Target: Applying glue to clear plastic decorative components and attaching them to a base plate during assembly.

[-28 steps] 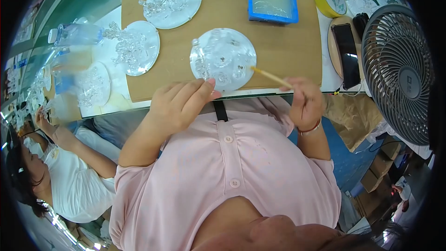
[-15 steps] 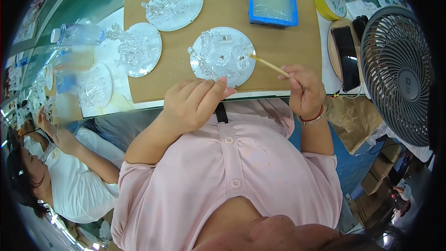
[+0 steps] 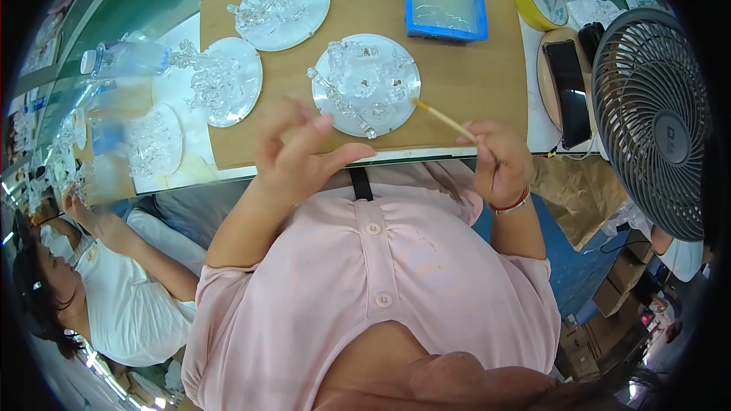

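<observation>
On the brown cardboard sheet before me lies a round white disc (image 3: 365, 110) with small clear plastic pieces and little metallic spots on it. One longer clear piece (image 3: 346, 109) slants along its near left side. My right hand (image 3: 499, 160) pinches a thin wooden stick (image 3: 445, 118), whose yellowish tip is by the disc's right rim. My left hand (image 3: 293, 152) hovers off the disc's near left side, thumb and fingers apart, slightly blurred, with nothing seen in it.
Two discs heaped with clear pieces, a far one (image 3: 308, 19) and a left one (image 3: 242, 80), share the cardboard (image 3: 449, 84). A blue-rimmed tray (image 3: 445, 33) stands behind. At right are yellow tape (image 3: 525, 6), a phone (image 3: 565, 91) and a fan (image 3: 647, 129). A co-worker (image 3: 126, 289) sits left.
My left hand has drawn back leftward from the disc's near edge and its fingers have spread. The stick's tip has shifted slightly nearer, still beside the right rim.
</observation>
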`<state>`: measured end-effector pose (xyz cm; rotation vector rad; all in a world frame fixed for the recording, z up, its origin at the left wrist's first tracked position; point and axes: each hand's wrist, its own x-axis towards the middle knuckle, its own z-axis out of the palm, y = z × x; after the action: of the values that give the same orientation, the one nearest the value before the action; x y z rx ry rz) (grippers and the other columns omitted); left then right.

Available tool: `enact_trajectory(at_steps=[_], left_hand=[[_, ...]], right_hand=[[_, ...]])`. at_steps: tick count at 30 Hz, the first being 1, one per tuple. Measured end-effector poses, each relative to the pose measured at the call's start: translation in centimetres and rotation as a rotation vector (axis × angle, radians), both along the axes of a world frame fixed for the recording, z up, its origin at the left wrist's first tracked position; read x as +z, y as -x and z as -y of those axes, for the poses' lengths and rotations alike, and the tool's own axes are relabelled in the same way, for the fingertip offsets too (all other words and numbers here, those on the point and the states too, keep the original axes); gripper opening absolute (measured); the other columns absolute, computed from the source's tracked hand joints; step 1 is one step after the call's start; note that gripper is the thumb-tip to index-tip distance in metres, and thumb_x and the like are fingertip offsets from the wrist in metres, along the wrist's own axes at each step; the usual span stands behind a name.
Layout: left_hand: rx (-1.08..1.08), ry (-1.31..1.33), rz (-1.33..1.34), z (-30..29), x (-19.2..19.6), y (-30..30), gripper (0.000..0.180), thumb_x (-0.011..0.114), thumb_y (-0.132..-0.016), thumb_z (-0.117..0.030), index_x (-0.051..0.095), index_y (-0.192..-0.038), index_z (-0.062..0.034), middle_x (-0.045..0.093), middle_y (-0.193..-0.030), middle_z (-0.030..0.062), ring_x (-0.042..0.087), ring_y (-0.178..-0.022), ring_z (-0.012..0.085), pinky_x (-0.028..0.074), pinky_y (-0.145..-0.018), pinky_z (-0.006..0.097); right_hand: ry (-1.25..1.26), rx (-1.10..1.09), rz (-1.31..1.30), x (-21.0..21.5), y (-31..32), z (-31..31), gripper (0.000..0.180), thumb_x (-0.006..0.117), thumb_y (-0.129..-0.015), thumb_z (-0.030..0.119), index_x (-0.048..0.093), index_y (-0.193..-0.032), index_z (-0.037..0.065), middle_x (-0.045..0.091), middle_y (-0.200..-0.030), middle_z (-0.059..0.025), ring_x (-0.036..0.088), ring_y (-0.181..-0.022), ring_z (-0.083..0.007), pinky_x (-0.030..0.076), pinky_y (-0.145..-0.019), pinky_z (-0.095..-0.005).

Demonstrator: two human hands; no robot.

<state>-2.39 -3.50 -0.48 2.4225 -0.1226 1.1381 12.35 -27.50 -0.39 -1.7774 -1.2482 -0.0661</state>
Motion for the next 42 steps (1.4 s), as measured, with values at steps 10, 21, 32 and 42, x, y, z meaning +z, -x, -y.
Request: enact_trajectory(at_steps=[10, 21, 32, 42], left_hand=[[-0.013, 0.224, -0.26, 0.0, 0.9, -1.8, 0.085, 0.088, -0.053, -0.022, 0.048, -0.127, -0.0068, 0.05, -0.124, 0.0142, 0.049, -0.114, 0.0337, 0.04, -0.098, 0.047], [0.066, 0.19, -0.266, -1.0, 2.7, -0.2, 0.058, 0.083, -0.06, -0.011, 0.057, -0.111, -0.0045, 0.058, -0.105, 0.0115, 0.059, -0.092, 0.0257, 0.05, -0.075, 0.032], [0.054, 0.153, -0.237, -1.7, 3.0, -0.6, 0.026, 0.074, -0.062, 0.006, 0.065, -0.085, -0.0023, 0.062, -0.085, 0.0083, 0.061, -0.072, 0.0212, 0.049, -0.058, 0.03], [0.024, 0.16, -0.252, -2.0, 3.1, -0.5, 0.028, 0.077, -0.063, 0.003, 0.066, -0.088, -0.0027, 0.063, -0.085, 0.0081, 0.061, -0.07, 0.0199, 0.049, -0.056, 0.028]], right_hand=[[-0.008, 0.103, -0.03, 0.6, 0.9, -1.0, 0.007, 0.047, -0.094, 0.007, 0.049, -0.096, 0.0, 0.064, -0.088, -0.0202, 0.066, -0.073, -0.0269, 0.052, -0.065, -0.0338], [-0.439, -0.164, -0.12, 3.7, -3.8, -1.7, 0.014, 0.041, -0.098, 0.01, 0.048, -0.099, -0.002, 0.061, -0.088, -0.0204, 0.061, -0.063, -0.0197, 0.052, -0.058, -0.0299], [-0.033, -0.283, -0.02, 2.4, -6.6, -5.7, 0.012, 0.049, -0.096, 0.008, 0.05, -0.098, -0.003, 0.064, -0.087, -0.0121, 0.061, -0.067, -0.0117, 0.052, -0.061, -0.0243], [-0.078, -0.09, -0.2, 3.5, -2.0, -2.4, 0.009, 0.045, -0.096, 0.007, 0.049, -0.096, -0.002, 0.062, -0.087, -0.0181, 0.059, -0.064, -0.0161, 0.049, -0.061, -0.0266]])
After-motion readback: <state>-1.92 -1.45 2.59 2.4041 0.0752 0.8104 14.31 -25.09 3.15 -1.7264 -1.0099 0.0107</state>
